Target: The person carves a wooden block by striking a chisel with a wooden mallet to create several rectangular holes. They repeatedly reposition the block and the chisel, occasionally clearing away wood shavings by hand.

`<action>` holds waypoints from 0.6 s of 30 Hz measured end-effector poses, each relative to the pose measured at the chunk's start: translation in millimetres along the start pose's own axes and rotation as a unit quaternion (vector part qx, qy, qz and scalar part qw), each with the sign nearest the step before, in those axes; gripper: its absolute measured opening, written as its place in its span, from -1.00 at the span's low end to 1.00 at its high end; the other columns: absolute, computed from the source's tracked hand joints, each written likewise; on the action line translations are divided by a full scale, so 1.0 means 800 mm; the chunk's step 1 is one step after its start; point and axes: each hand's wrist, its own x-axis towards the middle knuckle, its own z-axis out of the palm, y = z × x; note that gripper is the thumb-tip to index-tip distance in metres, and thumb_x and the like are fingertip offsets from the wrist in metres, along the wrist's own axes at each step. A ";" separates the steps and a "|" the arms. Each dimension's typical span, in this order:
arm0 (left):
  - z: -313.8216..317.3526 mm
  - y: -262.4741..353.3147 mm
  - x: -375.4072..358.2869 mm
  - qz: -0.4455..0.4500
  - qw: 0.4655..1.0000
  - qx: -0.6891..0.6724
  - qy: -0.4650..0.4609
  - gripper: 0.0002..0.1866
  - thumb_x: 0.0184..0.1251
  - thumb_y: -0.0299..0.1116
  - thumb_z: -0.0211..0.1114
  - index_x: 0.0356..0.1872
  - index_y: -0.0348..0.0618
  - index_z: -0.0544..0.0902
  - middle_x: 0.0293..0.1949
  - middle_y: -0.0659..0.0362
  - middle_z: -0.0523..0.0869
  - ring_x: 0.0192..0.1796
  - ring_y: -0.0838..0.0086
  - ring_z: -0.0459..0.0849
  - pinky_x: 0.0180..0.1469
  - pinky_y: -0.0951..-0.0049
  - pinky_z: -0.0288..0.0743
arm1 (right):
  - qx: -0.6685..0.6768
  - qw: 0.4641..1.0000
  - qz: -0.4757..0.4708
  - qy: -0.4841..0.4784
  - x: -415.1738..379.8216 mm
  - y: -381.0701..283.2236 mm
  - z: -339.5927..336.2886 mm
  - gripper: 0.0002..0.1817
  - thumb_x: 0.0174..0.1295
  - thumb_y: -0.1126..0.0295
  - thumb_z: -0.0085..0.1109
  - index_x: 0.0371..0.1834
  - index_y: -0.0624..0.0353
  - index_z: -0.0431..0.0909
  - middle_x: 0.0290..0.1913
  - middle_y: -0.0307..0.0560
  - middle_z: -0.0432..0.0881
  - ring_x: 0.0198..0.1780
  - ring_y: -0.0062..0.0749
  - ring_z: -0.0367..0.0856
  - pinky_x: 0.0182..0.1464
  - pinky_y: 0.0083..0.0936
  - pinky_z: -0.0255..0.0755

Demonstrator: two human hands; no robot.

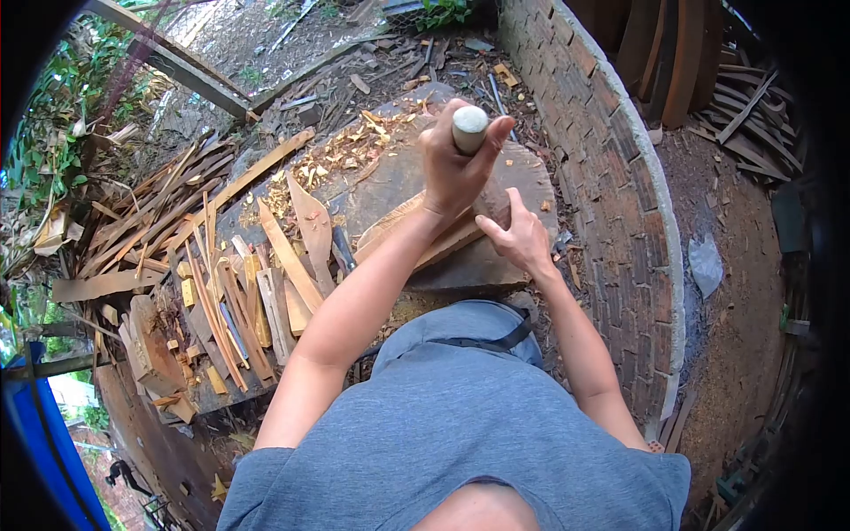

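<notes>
My left hand [456, 164] is raised over a wide wooden block [469, 270], its fingers wrapped round an upright tool handle [469, 122] with a pale round end. The tool's lower part is hidden behind the hand and forearm. A light-brown wood piece [385, 232] lies on the block, partly beneath my left wrist. My right hand [518, 234] is at the right end of this piece, thumb and fingers closed on it. Left of the piece rest a flat, pointed wooden shape [312, 221] and a dark-handled tool [343, 246].
Wood chips [341, 152] are scattered over the block's far side. Sticks and offcuts [230, 310] crowd the left. A low curved brick wall [611, 177] stands close on the right, with a plastic bag [706, 264] beyond it. Long boards [677, 62] lean at the back right.
</notes>
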 end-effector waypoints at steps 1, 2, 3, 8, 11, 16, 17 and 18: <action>0.001 -0.003 0.002 0.024 1.000 0.011 0.008 -0.64 0.23 -0.23 0.51 -0.43 -0.17 0.47 -0.66 0.20 0.55 -0.60 0.56 0.57 -0.54 0.47 0.44 | 0.041 0.999 -0.014 0.001 0.006 0.005 -0.001 -0.28 0.13 -0.13 0.25 0.20 0.13 0.32 -0.26 0.38 0.69 -0.17 0.27 0.70 -0.07 0.04 0.52; 0.000 0.003 0.005 0.030 0.999 0.023 0.006 -0.64 0.24 -0.22 0.50 -0.43 -0.17 0.47 -0.66 0.16 0.55 -0.61 0.49 0.60 -0.56 0.43 0.44 | 0.065 0.998 -0.013 0.013 0.011 -0.002 -0.015 -0.29 0.15 -0.11 0.24 0.20 0.18 0.33 -0.29 0.33 0.70 -0.19 0.17 0.73 -0.07 -0.02 0.54; 0.000 0.006 0.006 0.030 0.999 0.035 0.009 -0.65 0.25 -0.23 0.49 -0.44 -0.17 0.47 -0.66 0.15 0.56 -0.61 0.48 0.61 -0.56 0.42 0.44 | 0.135 0.990 -0.022 0.029 0.016 -0.017 -0.037 -0.31 0.17 -0.10 0.23 0.15 0.25 0.36 -0.18 0.32 0.69 -0.09 0.04 0.72 -0.03 -0.10 0.53; 0.006 0.015 0.004 -0.015 0.999 0.048 -0.002 -0.67 0.26 -0.27 0.47 -0.45 -0.16 0.46 -0.65 0.13 0.57 -0.61 0.43 0.64 -0.56 0.40 0.43 | 0.287 0.877 -0.289 0.257 -0.003 -0.118 -0.174 -0.64 0.27 0.28 0.23 -0.01 0.28 0.41 -0.12 -0.09 0.58 -0.10 -0.47 0.53 0.02 -0.50 0.42; 0.008 0.009 0.007 0.035 0.998 0.057 -0.010 -0.68 0.27 -0.29 0.46 -0.45 -0.17 0.46 -0.64 0.11 0.57 -0.61 0.39 0.64 -0.56 0.39 0.43 | 0.284 0.884 -0.286 0.235 -0.031 -0.148 -0.180 -0.59 0.25 0.21 0.23 0.03 0.23 0.41 -0.26 -0.08 0.63 -0.31 -0.41 0.62 -0.21 -0.49 0.50; 0.009 -0.002 0.007 0.103 0.994 0.043 -0.010 -0.77 0.24 -0.42 0.43 -0.35 -0.18 0.49 -0.62 0.08 0.58 -0.59 0.30 0.67 -0.53 0.36 0.47 | -0.024 0.978 -0.207 0.006 -0.015 -0.146 -0.194 -0.41 0.16 0.11 0.26 0.14 0.27 0.38 -0.30 -0.09 0.60 -0.34 -0.35 0.61 -0.24 -0.40 0.50; 0.008 0.007 0.004 0.076 0.996 0.049 -0.015 -0.79 0.22 -0.45 0.42 -0.33 -0.18 0.50 -0.62 0.08 0.59 -0.57 0.30 0.67 -0.51 0.36 0.48 | 0.077 0.957 -0.273 0.057 -0.017 -0.152 -0.194 -0.43 0.16 0.12 0.28 0.11 0.26 0.37 -0.32 -0.06 0.63 -0.37 -0.31 0.65 -0.30 -0.40 0.53; 0.007 0.014 -0.002 0.044 0.997 0.058 -0.018 -0.80 0.20 -0.48 0.40 -0.30 -0.18 0.50 -0.61 0.07 0.59 -0.56 0.29 0.68 -0.49 0.36 0.50 | 0.177 0.921 -0.331 0.103 -0.021 -0.157 -0.194 -0.45 0.16 0.14 0.30 0.09 0.25 0.36 -0.35 -0.03 0.66 -0.40 -0.28 0.69 -0.36 -0.39 0.55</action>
